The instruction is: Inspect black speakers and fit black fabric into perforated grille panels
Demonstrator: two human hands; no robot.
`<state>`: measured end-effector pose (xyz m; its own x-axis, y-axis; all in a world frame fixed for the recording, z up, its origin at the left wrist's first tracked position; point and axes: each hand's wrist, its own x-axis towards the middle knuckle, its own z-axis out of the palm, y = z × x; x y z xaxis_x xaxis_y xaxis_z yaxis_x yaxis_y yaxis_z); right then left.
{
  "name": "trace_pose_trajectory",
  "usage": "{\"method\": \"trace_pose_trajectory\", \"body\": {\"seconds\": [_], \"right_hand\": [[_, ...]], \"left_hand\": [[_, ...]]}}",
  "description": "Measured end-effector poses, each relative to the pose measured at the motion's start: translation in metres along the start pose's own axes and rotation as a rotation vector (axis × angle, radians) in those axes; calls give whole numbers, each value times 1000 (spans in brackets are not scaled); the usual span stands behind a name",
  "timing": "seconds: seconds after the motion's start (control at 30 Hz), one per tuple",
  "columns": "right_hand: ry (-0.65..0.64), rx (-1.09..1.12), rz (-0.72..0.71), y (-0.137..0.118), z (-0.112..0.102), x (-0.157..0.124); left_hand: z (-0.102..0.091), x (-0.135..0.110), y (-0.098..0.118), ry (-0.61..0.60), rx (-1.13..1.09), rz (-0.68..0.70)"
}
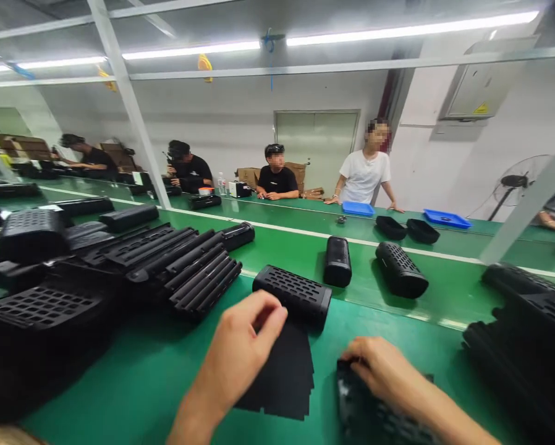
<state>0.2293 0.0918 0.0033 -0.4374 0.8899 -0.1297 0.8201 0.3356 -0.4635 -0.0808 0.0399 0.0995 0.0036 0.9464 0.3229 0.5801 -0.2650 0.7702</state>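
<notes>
My left hand (243, 346) is closed in a pinch above a stack of flat black sheets (287, 377). Whatever lies between its fingertips, if anything, is hidden. Just beyond it a black perforated housing (300, 290) rests on its side on the green work surface (133, 383). My right hand (374, 364) grips the upper edge of a black perforated cover (358, 405) at the lower right, which is blurred and partly covered by my forearm.
Black slatted parts (207, 278) and perforated covers (41, 306) pile up at left; more covers (528, 346) stack at right. Two perforated housings (337, 262) (400, 269) stand on the green belt (287, 238). Blue trays (358, 208) and several people are across the line. A white post (129, 105) rises at left.
</notes>
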Motion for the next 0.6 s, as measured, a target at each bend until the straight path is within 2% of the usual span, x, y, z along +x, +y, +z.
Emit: {"method": "trace_pose_trajectory", "body": {"seconds": [0.07, 0.13, 0.23, 0.33, 0.43, 0.53, 0.6], "right_hand": [[-47, 12, -73, -25, 19, -8], [-56, 43, -98, -38, 30, -11], [-10, 103, -88, -39, 27, -10], [48, 161, -67, -36, 15, -10], [66, 255, -60, -45, 8, -12], [17, 425, -48, -64, 14, -10], [-14, 514, -29, -72, 20, -10]], "left_hand": [[30, -23, -19, -139, 243, -96], [59, -43, -36, -264, 449, -158], [84, -62, -56, -359, 593, -154], [87, -70, -67, -321, 590, -112], [81, -72, -71, -207, 488, -77], [84, -75, -69, -108, 351, -2], [92, -80, -65, -103, 291, 95]]}}
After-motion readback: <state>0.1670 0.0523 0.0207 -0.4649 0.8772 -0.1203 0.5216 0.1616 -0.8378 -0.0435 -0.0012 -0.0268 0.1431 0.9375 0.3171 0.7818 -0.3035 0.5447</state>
